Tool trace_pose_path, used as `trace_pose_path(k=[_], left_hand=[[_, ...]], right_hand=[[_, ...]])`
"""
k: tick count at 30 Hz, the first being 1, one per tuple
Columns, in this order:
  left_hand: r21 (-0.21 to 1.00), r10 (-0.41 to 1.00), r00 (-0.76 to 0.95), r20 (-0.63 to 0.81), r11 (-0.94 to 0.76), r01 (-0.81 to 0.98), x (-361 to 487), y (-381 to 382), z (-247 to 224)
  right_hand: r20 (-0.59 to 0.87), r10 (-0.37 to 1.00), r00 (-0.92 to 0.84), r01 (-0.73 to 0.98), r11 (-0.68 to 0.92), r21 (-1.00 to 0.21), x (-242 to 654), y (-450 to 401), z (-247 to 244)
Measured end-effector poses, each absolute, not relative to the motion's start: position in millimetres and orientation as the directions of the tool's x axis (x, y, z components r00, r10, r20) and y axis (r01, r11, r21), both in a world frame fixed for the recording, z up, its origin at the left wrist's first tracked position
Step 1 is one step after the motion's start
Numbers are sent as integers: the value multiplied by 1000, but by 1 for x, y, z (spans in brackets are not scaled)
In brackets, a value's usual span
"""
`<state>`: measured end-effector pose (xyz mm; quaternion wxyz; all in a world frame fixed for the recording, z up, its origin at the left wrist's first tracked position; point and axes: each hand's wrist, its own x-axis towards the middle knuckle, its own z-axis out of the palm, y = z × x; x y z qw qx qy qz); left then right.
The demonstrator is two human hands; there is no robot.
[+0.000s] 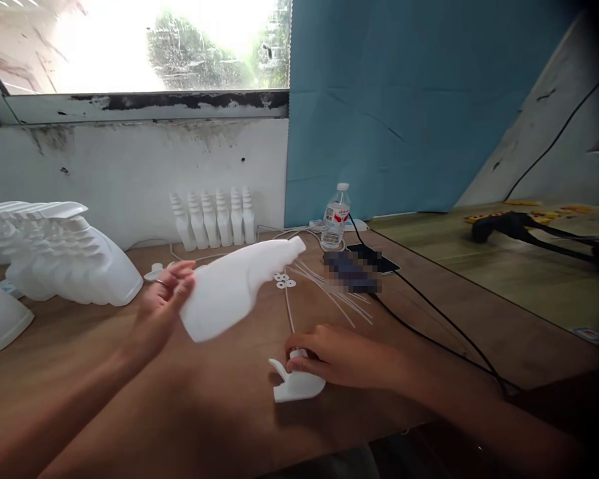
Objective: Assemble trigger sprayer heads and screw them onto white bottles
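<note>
My left hand grips a white plastic spray bottle by its base, between thumb and fingers. The bottle is tilted, its open neck pointing right and slightly up, with no sprayer on it. Low over the brown table, my right hand is closed round the collar of a white trigger sprayer. A thin dip tube extends from that sprayer away from me. Small white washers lie just beyond the bottle's neck, close to several loose thin tubes.
Large white bottles stand packed at the left. Several slim white bottles line the wall. A clear water bottle, a phone and black cables occupy the right side. A white sprayer part sits behind my left hand.
</note>
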<state>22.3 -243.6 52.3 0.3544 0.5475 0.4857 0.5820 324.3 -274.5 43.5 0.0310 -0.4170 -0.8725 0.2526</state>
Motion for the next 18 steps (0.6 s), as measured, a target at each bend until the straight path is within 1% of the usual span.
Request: trace_pose_path(k=[1, 2, 3, 4, 6, 8, 10, 12, 14, 16, 18], left_hand=[[990, 990, -61, 130, -132, -42, 29, -245, 40], [986, 999, 41, -11, 17, -166, 35, -247, 29], [957, 983, 141, -115, 148, -251, 40, -251, 20], [920, 957, 225, -181, 245, -305, 44, -254, 13], [870, 917, 334, -217, 337, -360, 49, -261, 4], [855, 905, 374, -205, 351, -381, 50, -264, -1], [871, 912, 372, -170, 317, -377, 47, -263, -5], [905, 928, 357, -110, 242, -350, 44, -259, -9], [947, 939, 342, -36, 141, -290, 40, -254, -14], [978, 943, 333, 15, 55, -201, 37, -249, -18], [992, 944, 328, 46, -4, -127, 35, -246, -22]], right_hand=[[-137, 736, -663, 707, 557, -436, 325, -276, 45], [-114, 729, -675, 703, 588, -400, 326, -277, 47], [-93, 723, -684, 700, 616, -360, 327, -278, 49], [-71, 716, -695, 696, 644, -318, 329, -279, 50], [-26, 674, -738, 660, 713, -237, 332, -280, 51], [3, 591, -806, 582, 794, -175, 336, -278, 47], [12, 493, -870, 488, 863, -127, 338, -274, 40], [7, 420, -908, 418, 905, -79, 339, -270, 34], [23, 365, -931, 364, 930, -58, 339, -266, 32], [96, 327, -940, 319, 943, -91, 340, -262, 37], [250, 324, -912, 284, 941, -184, 344, -257, 52]])
